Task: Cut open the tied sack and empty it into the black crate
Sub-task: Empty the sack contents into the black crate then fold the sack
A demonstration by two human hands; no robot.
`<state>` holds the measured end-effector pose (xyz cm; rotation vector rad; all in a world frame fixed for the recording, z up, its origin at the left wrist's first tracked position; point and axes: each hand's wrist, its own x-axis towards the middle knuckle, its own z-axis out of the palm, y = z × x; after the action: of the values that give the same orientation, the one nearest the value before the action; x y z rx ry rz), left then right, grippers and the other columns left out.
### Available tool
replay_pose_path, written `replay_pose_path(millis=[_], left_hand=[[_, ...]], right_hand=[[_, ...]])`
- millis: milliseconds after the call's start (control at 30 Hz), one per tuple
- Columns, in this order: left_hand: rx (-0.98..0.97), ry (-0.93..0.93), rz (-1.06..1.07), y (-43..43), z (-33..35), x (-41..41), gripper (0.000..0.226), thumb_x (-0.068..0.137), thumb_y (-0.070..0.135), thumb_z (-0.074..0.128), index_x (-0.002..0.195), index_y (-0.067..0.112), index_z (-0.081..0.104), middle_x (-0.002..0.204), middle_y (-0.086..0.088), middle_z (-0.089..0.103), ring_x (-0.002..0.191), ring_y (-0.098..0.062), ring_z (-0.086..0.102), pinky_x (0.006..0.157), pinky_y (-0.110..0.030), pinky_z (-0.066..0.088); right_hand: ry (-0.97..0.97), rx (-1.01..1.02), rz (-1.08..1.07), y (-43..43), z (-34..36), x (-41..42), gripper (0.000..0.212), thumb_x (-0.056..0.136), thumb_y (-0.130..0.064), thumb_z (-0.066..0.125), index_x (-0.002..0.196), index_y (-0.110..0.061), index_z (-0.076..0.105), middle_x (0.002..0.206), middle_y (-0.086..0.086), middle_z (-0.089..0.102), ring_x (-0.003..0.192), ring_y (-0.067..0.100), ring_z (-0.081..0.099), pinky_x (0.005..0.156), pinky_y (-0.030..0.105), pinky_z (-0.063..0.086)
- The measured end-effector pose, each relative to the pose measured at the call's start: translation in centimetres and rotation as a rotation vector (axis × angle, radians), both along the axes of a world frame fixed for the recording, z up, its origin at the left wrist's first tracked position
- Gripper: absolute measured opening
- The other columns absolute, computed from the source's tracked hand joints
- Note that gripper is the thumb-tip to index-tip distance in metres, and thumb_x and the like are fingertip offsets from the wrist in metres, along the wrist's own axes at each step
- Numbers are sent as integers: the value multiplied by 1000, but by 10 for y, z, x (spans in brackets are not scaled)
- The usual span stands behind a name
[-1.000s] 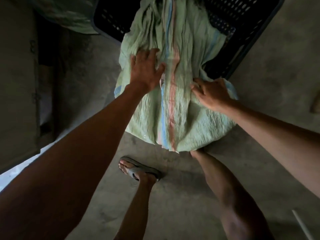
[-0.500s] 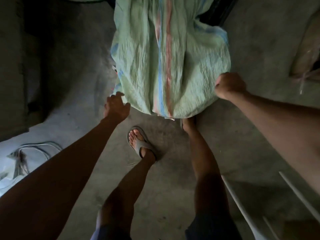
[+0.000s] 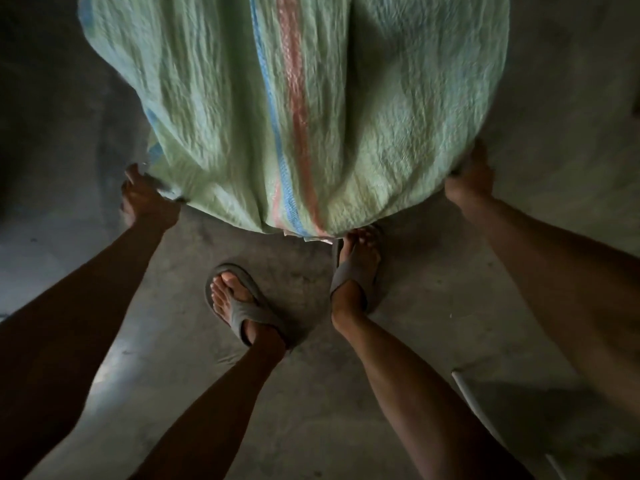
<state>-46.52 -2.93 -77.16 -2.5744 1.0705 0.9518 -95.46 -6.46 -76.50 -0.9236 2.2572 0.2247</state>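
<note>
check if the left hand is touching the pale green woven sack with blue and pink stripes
Touching. Head view: the left hand grips the near left corner of the sack.

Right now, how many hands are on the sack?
2. Left hand grips the lower left corner of the sack; right hand is on its lower right edge, fingers hidden underneath.

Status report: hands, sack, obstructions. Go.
Left hand grips sack at near-left corner, right hand at near-right. Black crate out of view. Right foot at sack's near edge.
</note>
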Motion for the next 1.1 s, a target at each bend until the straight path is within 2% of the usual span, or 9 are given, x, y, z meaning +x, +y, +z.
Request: replay_pose_path(millis=[133, 267, 367, 500, 667, 800, 900, 967, 1100], left_hand=[[32, 52, -48, -19, -7, -5, 57, 83, 10, 81, 129, -1, 50, 130, -28, 62, 129, -39, 57, 109, -46, 43], [155, 235, 158, -23, 11, -8, 47, 84, 7, 79, 126, -10, 65, 113, -21, 67, 117, -25, 62, 92, -37, 49], [134, 239, 167, -26, 41, -17, 37, 91, 7, 69, 120, -17, 65, 109, -32, 67, 117, -41, 64, 83, -44, 48], [175, 303, -111, -41, 111, -27, 84, 74, 44, 35, 104, -29, 64, 111, -50, 61, 114, -59, 60, 95, -56, 45], [225, 271, -235, -71, 231, -44, 83, 68, 35, 31, 118, -24, 62, 128, -45, 57, 127, -54, 53, 106, -50, 37], [173, 309, -80, -79, 330, -44, 44, 101, 18, 56, 122, -20, 63, 133, -40, 57, 131, -50, 52, 109, -50, 36], [97, 342, 59, -80, 417, -45, 46, 87, 23, 65, 110, -17, 67, 107, -34, 66, 111, -44, 65, 87, -48, 49], [31, 375, 138, -80, 472, -46, 57, 71, 35, 61, 97, -14, 71, 85, -22, 59, 87, -30, 62, 71, -40, 42], [-125, 367, 351, -82, 562, -48, 60, 74, 40, 69, 105, -11, 73, 87, -16, 60, 82, -22, 55, 69, -35, 42]], right_hand=[[-207, -53, -91, -18, -13, 2, 67, 95, -25, 62, 155, -18, 33, 152, 8, 48, 140, 25, 45, 115, 31, 36], [-368, 60, -296, -16, 1, 3, 46, 94, -31, 56, 139, -21, 53, 132, 7, 64, 113, 24, 65, 93, 40, 57], [-455, 174, -372, -12, 25, 6, 25, 92, -26, 63, 114, -15, 62, 123, 12, 69, 110, 26, 68, 99, 43, 55], [-467, 246, -281, -17, 82, 14, 20, 93, -18, 65, 111, -11, 60, 102, 10, 63, 73, 15, 58, 62, 26, 47], [-347, 316, -112, -28, 183, 19, 15, 97, -19, 60, 108, -10, 58, 92, 14, 55, 58, 17, 45, 46, 22, 33], [-327, 299, -82, -28, 288, 13, 17, 97, -17, 59, 103, -1, 61, 87, 15, 56, 59, 19, 48, 54, 27, 39], [-336, 250, -100, -25, 374, 11, 23, 98, -19, 58, 105, 2, 64, 92, 17, 59, 61, 18, 51, 54, 28, 41], [-342, 204, -132, -24, 426, 12, 34, 100, -23, 58, 115, 7, 64, 97, 17, 60, 64, 19, 54, 53, 28, 41], [-391, 79, -301, -27, 518, 17, 50, 100, -30, 56, 135, 6, 56, 131, 19, 62, 118, 33, 60, 82, 26, 39]])
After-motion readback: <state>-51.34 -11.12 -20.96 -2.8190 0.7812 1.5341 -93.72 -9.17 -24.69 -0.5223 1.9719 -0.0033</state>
